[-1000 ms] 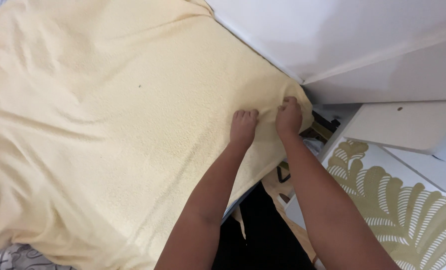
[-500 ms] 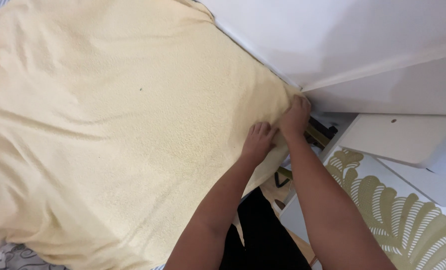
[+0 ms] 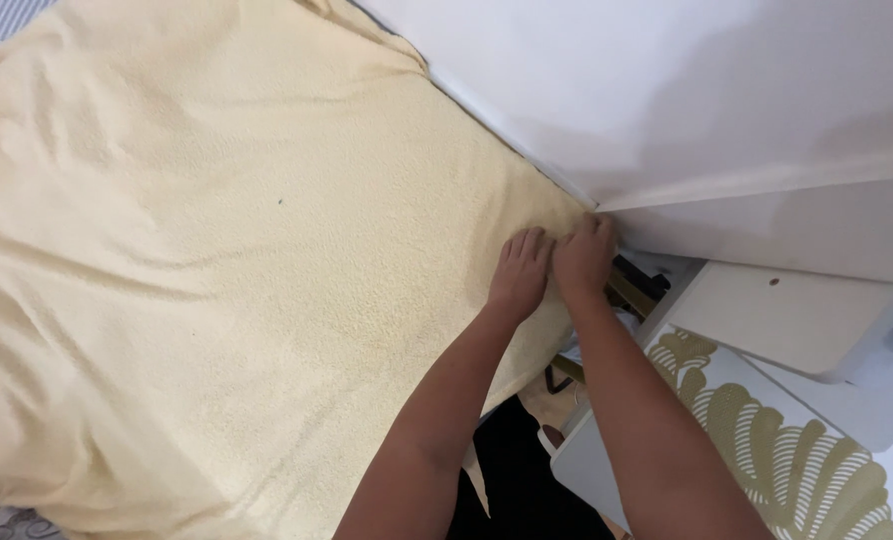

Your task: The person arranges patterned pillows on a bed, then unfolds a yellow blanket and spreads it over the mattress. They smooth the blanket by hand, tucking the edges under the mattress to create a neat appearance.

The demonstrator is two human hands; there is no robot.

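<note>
A pale yellow textured cotton bedsheet (image 3: 227,290) lies spread over the bed, reaching the white wall (image 3: 667,90). It looks soft and limp, best gathered at its corner. There the left hand (image 3: 520,272) presses flat, fingers together, while the right hand (image 3: 585,258) pinches the corner.

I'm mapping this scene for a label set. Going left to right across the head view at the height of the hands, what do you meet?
Pale yellow blanket → left hand → right hand → white side table, with the white wall above it.
</note>
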